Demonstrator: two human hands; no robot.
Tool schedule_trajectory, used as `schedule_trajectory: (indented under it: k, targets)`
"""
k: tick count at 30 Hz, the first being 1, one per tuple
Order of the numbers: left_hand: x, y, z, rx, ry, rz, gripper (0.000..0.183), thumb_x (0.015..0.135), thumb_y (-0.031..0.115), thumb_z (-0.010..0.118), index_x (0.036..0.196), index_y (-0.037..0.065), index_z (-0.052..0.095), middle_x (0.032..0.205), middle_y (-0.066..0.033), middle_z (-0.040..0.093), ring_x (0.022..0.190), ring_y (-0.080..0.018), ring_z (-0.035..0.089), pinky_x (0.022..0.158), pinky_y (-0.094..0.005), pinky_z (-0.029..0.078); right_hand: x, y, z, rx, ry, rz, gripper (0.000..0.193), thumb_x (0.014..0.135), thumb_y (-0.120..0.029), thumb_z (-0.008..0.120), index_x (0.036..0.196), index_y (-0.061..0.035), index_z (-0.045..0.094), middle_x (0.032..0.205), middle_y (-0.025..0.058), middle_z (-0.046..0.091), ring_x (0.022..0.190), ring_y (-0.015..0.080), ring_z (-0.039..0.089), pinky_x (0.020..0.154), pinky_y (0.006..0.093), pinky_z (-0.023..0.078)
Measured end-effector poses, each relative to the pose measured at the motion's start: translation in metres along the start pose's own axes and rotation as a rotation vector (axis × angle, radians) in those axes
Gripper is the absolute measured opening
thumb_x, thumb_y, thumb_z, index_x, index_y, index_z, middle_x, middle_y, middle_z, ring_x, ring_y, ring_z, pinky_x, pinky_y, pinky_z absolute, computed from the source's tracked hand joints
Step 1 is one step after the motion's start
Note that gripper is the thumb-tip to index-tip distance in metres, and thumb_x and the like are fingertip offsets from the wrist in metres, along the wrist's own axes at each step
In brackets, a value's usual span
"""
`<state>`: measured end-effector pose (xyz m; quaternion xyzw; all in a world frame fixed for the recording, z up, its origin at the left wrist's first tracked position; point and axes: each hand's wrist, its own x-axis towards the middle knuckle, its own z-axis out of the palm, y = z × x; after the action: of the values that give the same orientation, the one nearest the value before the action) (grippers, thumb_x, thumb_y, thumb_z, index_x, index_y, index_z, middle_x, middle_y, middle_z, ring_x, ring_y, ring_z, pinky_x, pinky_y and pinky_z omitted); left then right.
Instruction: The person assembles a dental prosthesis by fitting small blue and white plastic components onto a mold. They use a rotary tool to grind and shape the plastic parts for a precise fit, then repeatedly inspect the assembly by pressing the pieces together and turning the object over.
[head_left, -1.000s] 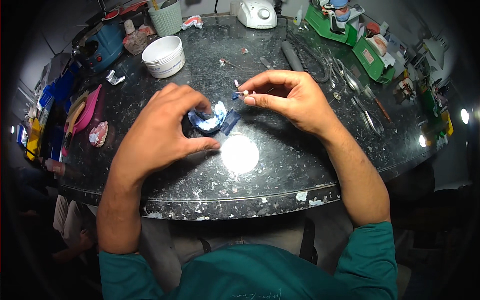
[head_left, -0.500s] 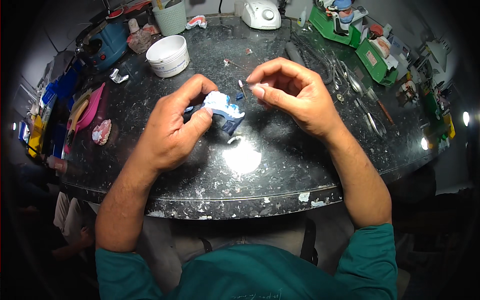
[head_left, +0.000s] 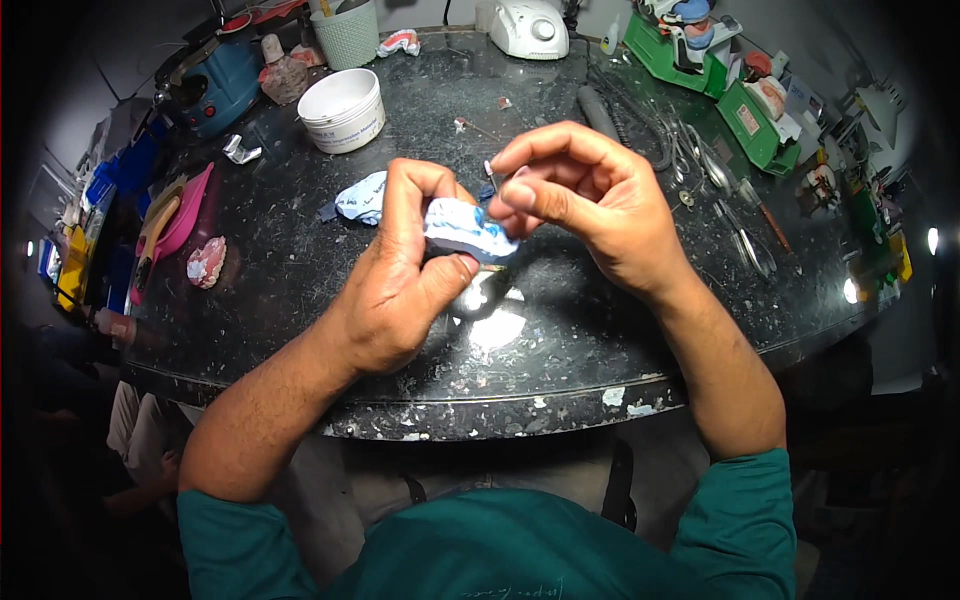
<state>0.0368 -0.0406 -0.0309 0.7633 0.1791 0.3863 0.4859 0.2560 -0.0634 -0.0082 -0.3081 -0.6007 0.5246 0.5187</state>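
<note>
My left hand (head_left: 395, 300) is closed around a white dental cast (head_left: 462, 238) with blue patches along its ridge and a dark base. It holds the cast above the table, thumb at the near side and fingers behind. My right hand (head_left: 610, 210) is at the cast's right end, thumb and forefinger pinched; what lies between them is too small and hidden to name. Behind the left hand, a pale blue-white cast (head_left: 362, 200) with handwriting lies on the table. A small white-tipped bur (head_left: 489, 170) lies just beyond the right fingertips, partly covered.
A white tub (head_left: 342, 112) stands beyond my left hand. A pink dustpan (head_left: 182, 225) and a pink-and-white denture piece (head_left: 207, 263) lie left. Metal hand tools (head_left: 742, 240) and green bins (head_left: 757, 125) are at right. A white control unit (head_left: 530, 30) stands at the back.
My left hand has shifted right and tilted the cast, bringing it against the right fingertips. The written-on cast behind it has come into view. My right hand has moved slightly nearer.
</note>
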Motion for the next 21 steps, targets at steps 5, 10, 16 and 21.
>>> schedule_trajectory:
  k: [5, 10, 16, 21]
  targets:
    - [-0.001, -0.003, -0.003, -0.044, -0.029, -0.039, 0.035, 0.093, 0.01, 0.053, 0.12, 0.004, 0.032, 0.105, -0.0061, 0.042, 0.093, -0.0096, 0.045, 0.082, -0.0276, 0.043, 0.0, -0.002, -0.001, -0.301, -0.01, -0.12, 0.021, 0.095, -0.012, 0.07, 0.112, 0.0003, 0.073, 0.102, 0.0074, 0.071, 0.095, 0.0129, 0.067, 0.086, 0.0258, 0.053]
    - [0.0, -0.005, -0.002, -0.053, 0.007, -0.003, 0.033, 0.093, 0.01, 0.053, 0.119, 0.005, 0.032, 0.104, -0.0054, 0.043, 0.09, -0.0089, 0.045, 0.079, -0.0267, 0.043, 0.001, 0.008, 0.001, -0.326, -0.032, -0.214, 0.022, 0.096, -0.011, 0.068, 0.115, -0.0012, 0.073, 0.105, 0.0073, 0.071, 0.097, 0.0132, 0.067, 0.087, 0.0261, 0.052]
    - [0.0, -0.001, -0.003, -0.095, 0.0, -0.046, 0.031, 0.093, 0.009, 0.052, 0.117, 0.004, 0.033, 0.105, -0.0057, 0.045, 0.089, -0.0089, 0.045, 0.079, -0.0272, 0.043, -0.001, 0.002, 0.005, -0.197, 0.041, -0.158, 0.021, 0.096, -0.01, 0.068, 0.114, -0.0006, 0.073, 0.104, 0.0079, 0.073, 0.098, 0.0134, 0.068, 0.088, 0.0263, 0.053]
    - [0.001, 0.001, -0.003, -0.057, 0.007, 0.0, 0.029, 0.092, 0.006, 0.053, 0.114, 0.005, 0.034, 0.105, -0.0055, 0.044, 0.09, -0.0092, 0.045, 0.08, -0.0276, 0.042, 0.0, 0.004, 0.001, -0.188, -0.054, -0.209, 0.022, 0.096, -0.008, 0.068, 0.116, -0.0012, 0.073, 0.105, 0.0077, 0.073, 0.1, 0.0131, 0.067, 0.09, 0.0269, 0.053]
